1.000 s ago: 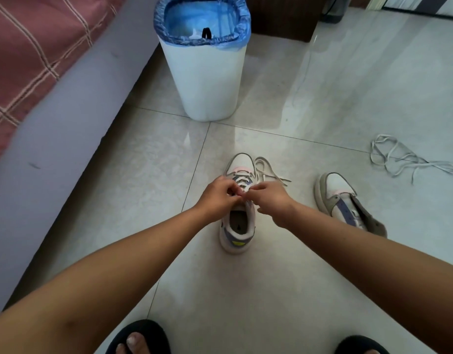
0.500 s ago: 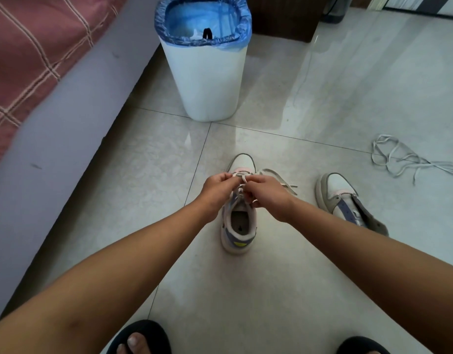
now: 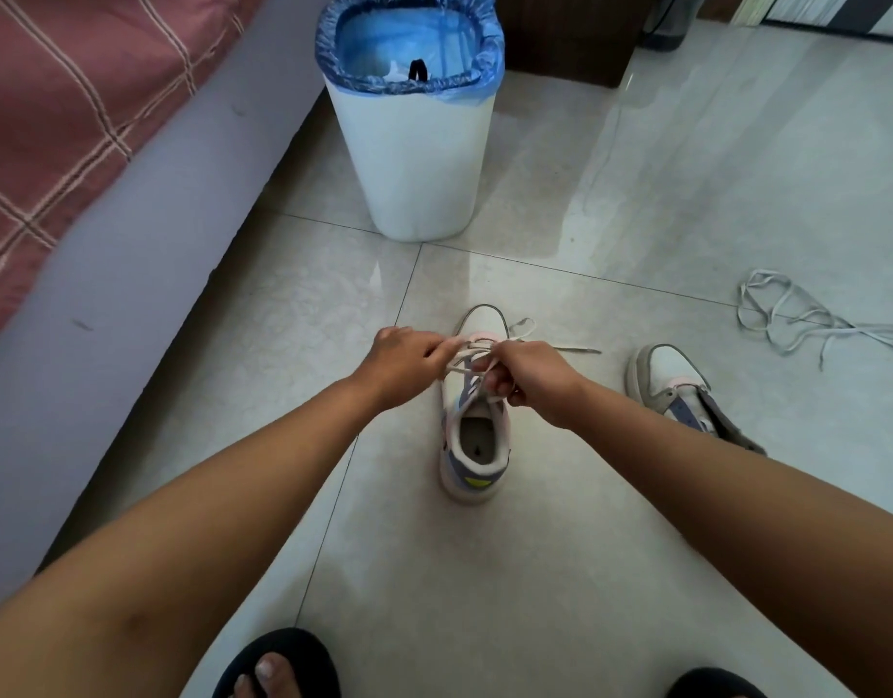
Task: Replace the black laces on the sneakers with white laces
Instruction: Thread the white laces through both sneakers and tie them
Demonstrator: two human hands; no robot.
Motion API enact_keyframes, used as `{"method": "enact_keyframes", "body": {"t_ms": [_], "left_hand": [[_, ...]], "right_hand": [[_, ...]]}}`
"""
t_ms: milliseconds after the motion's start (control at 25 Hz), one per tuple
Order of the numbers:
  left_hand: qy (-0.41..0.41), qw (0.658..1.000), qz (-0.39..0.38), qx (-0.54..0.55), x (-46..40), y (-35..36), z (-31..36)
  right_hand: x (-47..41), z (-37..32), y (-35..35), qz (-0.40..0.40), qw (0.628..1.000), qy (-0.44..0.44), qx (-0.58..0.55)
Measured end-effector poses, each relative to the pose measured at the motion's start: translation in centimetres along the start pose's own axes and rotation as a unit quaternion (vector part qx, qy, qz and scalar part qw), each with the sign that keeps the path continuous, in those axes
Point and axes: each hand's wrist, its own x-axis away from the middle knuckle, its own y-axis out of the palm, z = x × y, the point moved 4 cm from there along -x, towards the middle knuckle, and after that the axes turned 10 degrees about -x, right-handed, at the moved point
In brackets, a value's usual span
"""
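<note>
A white sneaker [image 3: 474, 445] with a blue heel stands on the floor tiles, toe pointing away from me. A white lace [image 3: 522, 329] runs through its eyelets, with loose ends trailing to the right of the toe. My left hand [image 3: 401, 362] pinches the lace at the left side of the tongue. My right hand [image 3: 527, 375] grips the lace over the upper eyelets, fingers curled. A second sneaker [image 3: 681, 390] without a lace lies to the right. Another loose white lace [image 3: 806, 319] is tangled on the floor at far right.
A white bin [image 3: 414, 158] with a blue liner stands beyond the sneaker; something black lies inside it. A bed edge [image 3: 132, 244] with a pink checked cover runs along the left. My feet in dark slippers [image 3: 278, 662] are at the bottom.
Both hands have slid from the sneaker's collar up toward the toe end of the lacing, and the left hand has drawn the lace out to the left. The lace ends have shifted right.
</note>
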Motion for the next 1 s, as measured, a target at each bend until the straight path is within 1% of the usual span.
{"method": "enact_keyframes", "body": {"t_ms": [40, 80, 120, 160, 200, 240, 280, 320, 360, 400, 440, 480, 520, 560, 600, 640, 680, 760, 800, 880, 1000], "left_hand": [[-0.023, 0.999, -0.036, 0.024, 0.2, -0.1, -1.0], [-0.044, 0.993, -0.108, 0.032, 0.6, 0.0, -2.1], [-0.059, 0.978, -0.199, 0.009, 1.2, 0.4, -3.0], [-0.073, 0.952, -0.293, -0.043, 1.9, 0.8, -3.9], [-0.084, 0.914, -0.382, -0.112, 2.8, 1.1, -4.3], [-0.089, 0.874, -0.444, -0.177, 3.6, 1.5, -4.6], [-0.08, 0.854, -0.465, -0.217, 3.8, 1.8, -4.6], [-0.064, 0.866, -0.441, -0.229, 3.4, 2.0, -4.2], [-0.048, 0.905, -0.37, -0.204, 2.5, 2.0, -3.5], [-0.038, 0.951, -0.277, -0.129, 1.4, 1.7, -2.5], [-0.041, 0.979, -0.197, -0.016, 0.5, 1.3, -1.3], [-0.047, 0.982, -0.15, 0.105, -0.3, 1.1, -0.2], [-0.05, 0.965, -0.141, 0.213, -0.7, 1.0, 1.1], [-0.049, 0.945, -0.155, 0.284, -0.9, 1.1, 2.2], [-0.043, 0.931, -0.174, 0.318, -0.9, 1.2, 3.0], [-0.032, 0.923, -0.195, 0.329, -0.9, 1.5, 3.3], [-0.027, 0.92, -0.213, 0.328, -1.0, 1.6, 3.2], [-0.044, 0.916, -0.232, 0.325, -1.4, 2.0, 2.1], [-0.063, 0.916, -0.232, 0.322, -1.5, 2.1, 1.3], [-0.106, 0.922, -0.215, 0.304, -1.5, 2.2, 0.2], [-0.129, 0.933, -0.173, 0.289, -1.4, 1.9, -0.3]], "right_hand": [[-0.3, 0.4, -0.4, 0.002, 0.998, 0.03, -0.052], [-0.6, 0.7, -0.5, -0.004, 0.993, 0.052, -0.102], [-0.7, 0.9, -0.6, -0.011, 0.988, 0.067, -0.141], [-0.8, 1.2, -0.6, -0.019, 0.983, 0.075, -0.167], [-0.9, 1.4, -0.7, -0.024, 0.981, 0.079, -0.178], [-0.9, 1.5, -0.9, -0.03, 0.981, 0.077, -0.175], [-0.9, 1.5, -1.0, -0.036, 0.986, 0.066, -0.149], [-0.8, 1.2, -1.1, -0.042, 0.993, 0.043, -0.1], [-0.7, 0.7, -1.0, -0.046, 0.999, 0.001, -0.024], [-0.6, 0.2, -0.9, -0.04, 0.995, -0.065, 0.069], [-0.3, -0.5, -0.8, -0.021, 0.972, -0.162, 0.167], [0.1, -1.2, -0.4, 0.008, 0.924, -0.285, 0.255], [0.7, -1.6, 0.0, 0.036, 0.854, -0.402, 0.327], [1.0, -1.6, 0.2, 0.056, 0.795, -0.48, 0.367], [1.0, -1.3, 0.2, 0.064, 0.765, -0.518, 0.378], [1.0, -1.0, 0.2, 0.068, 0.772, -0.519, 0.361], [0.9, -1.1, -0.1, 0.078, 0.804, -0.491, 0.327], [0.3, -0.9, -0.8, 0.086, 0.881, -0.387, 0.26], [0.0, -0.7, -1.1, 0.086, 0.905, -0.344, 0.234], [-0.3, -0.4, -1.6, 0.081, 0.939, -0.289, 0.17], [-0.8, 0.1, -2.2, 0.078, 0.963, -0.227, 0.119]]}}
